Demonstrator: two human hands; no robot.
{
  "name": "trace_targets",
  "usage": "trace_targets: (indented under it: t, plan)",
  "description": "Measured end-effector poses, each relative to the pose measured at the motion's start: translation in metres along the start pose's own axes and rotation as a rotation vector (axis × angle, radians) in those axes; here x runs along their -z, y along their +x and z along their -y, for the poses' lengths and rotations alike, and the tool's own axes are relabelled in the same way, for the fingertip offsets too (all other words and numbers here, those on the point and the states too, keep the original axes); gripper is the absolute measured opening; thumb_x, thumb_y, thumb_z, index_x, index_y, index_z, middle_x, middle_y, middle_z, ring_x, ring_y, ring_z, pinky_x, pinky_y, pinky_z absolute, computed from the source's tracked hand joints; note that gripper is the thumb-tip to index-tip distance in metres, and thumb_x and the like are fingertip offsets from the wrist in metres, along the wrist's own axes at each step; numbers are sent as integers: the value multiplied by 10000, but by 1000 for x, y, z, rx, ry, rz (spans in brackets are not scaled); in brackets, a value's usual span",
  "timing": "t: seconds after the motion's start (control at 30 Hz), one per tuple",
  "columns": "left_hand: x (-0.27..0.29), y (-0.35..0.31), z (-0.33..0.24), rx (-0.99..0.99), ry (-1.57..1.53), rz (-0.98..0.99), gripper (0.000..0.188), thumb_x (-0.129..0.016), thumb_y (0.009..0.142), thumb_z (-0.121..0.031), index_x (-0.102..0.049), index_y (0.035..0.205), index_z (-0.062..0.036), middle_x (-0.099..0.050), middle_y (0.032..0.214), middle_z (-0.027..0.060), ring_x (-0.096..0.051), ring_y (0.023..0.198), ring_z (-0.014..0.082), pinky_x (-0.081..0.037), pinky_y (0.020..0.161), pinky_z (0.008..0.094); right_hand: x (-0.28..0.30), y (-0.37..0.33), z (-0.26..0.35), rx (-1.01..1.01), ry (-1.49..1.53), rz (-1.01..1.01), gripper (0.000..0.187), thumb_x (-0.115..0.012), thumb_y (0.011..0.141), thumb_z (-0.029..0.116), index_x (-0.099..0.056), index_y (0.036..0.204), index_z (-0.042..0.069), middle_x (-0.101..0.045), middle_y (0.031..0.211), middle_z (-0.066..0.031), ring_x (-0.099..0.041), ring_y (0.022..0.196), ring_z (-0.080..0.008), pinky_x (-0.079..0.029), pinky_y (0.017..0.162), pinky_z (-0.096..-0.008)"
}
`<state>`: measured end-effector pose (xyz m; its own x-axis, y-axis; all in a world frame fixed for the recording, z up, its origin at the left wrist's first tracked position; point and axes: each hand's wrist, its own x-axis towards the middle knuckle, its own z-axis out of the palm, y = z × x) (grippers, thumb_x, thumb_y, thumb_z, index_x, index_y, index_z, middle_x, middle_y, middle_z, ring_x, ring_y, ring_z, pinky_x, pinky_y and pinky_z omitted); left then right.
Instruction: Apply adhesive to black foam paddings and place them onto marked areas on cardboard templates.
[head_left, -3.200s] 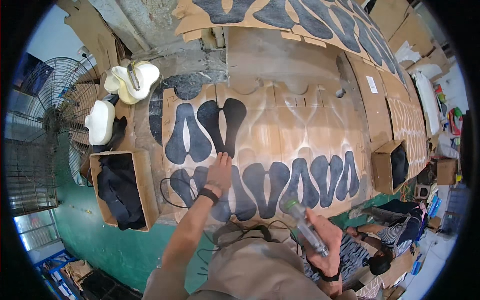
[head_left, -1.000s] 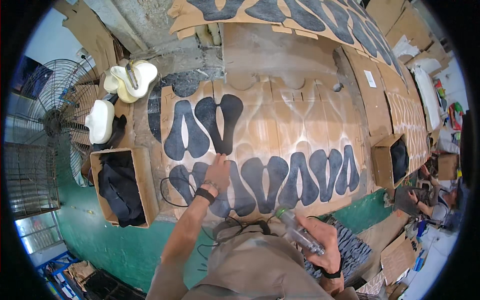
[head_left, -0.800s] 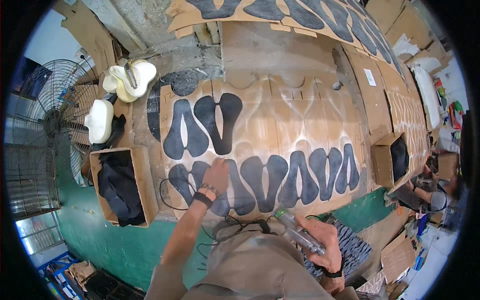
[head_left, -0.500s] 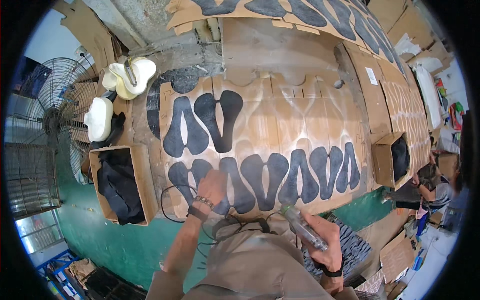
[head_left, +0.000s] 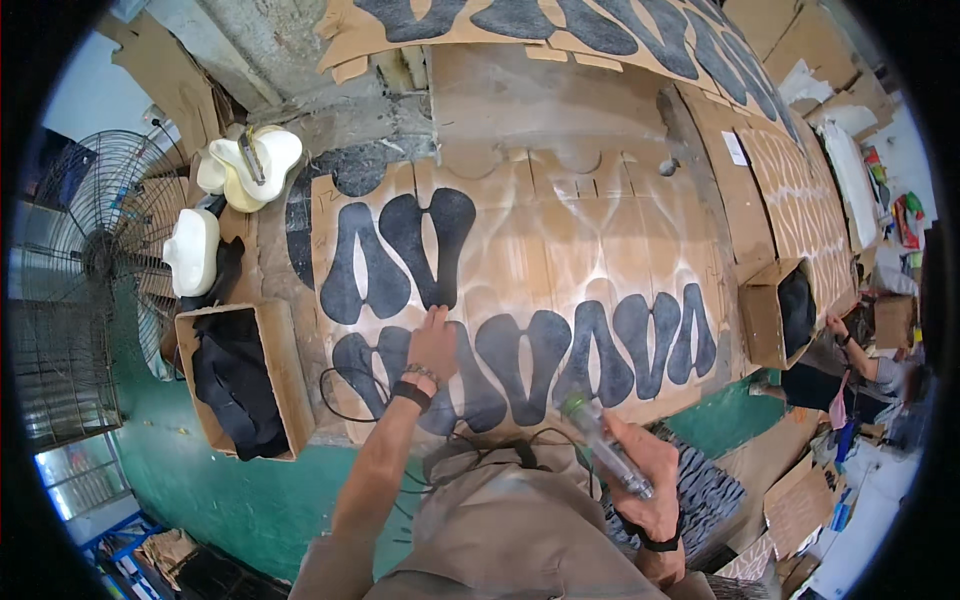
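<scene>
Across the near row of black fabric cutouts [head_left: 527, 375], my left hand [head_left: 432, 348] reaches with fingers stretched forward. Its fingertips are at the lower edge of a dark two-lobed piece [head_left: 458, 225] in the far row, seemingly touching it. Beside that piece lies another black cutout [head_left: 350, 285]. The pieces rest on a cardboard sheet [head_left: 560, 255] marked with pale curved outlines. At the near edge my right hand [head_left: 648, 470] is closed around a clear cylinder with a green end [head_left: 610, 450]. The green end points toward the near row; what the cylinder is cannot be told.
Cardboard boxes of black fabric stand at the left [head_left: 278, 385] and right [head_left: 752, 310]. White moulded forms [head_left: 193, 250] and a caged fan [head_left: 100, 240] are at the left. A thin black cable [head_left: 325, 385] loops near my left arm. Another person [head_left: 850, 370] is at the far right.
My left hand has moved forward from the near row to the lower edge of the far piece. My right hand keeps its hold on the cylinder. The view has shifted slightly.
</scene>
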<state>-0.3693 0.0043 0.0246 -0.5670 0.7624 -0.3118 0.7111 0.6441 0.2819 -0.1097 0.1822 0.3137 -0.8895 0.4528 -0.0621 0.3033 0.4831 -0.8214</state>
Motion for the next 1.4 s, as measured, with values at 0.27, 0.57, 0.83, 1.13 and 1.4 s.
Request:
trace_targets:
  t: [0.27, 0.57, 0.83, 1.13, 1.4]
  plan:
    - [-9, 0, 4, -35, -5, -30, 258, -701, 793, -32, -642, 1044, -28, -422, 1578, 192, -401, 1502, 361, -557, 959, 503, -1, -1, 2, -2, -25, -13, 608, -774, 722, -65, -674, 1319, -10, -722, 964, -195, -725, 829, -335, -558, 796, -342]
    - [-5, -1, 7, -48, -63, -40, 210, -677, 806, -9, -641, 1011, -29, -447, 1567, 196, -409, 1495, 373, -548, 990, 517, 3, -1, 6, -27, -60, 15, 630, -790, 713, -52, -669, 1329, 1, -719, 943, -186, -711, 825, -355, -551, 774, -354]
    - [-4, 0, 8, -14, -37, 16, 369, -694, 796, -64, -671, 1154, 17, -432, 1579, 182, -378, 1515, 359, -483, 1121, 464, -1, 5, 16, 48, 9, 134, 829, -691, 607, -112, -600, 1427, -31, -710, 1066, -233, -713, 896, -397, -558, 841, -389]
    - [-12, -3, 10, -54, -95, -57, 179, -708, 785, -3, -641, 948, -31, -411, 1590, 200, -372, 1513, 380, -533, 1040, 503, -4, 6, 16, 33, -52, -43, 624, -753, 725, -83, -669, 1337, 6, -728, 959, -176, -720, 830, -320, -548, 789, -335]
    - [-19, -1, 13, -51, -71, -48, 175, -702, 803, -25, -660, 973, -31, -398, 1598, 204, -366, 1519, 376, -532, 1033, 509, -3, -2, 15, -15, -59, -42, 588, -750, 753, -29, -664, 1335, -11, -724, 972, -194, -720, 840, -338, -550, 787, -355]
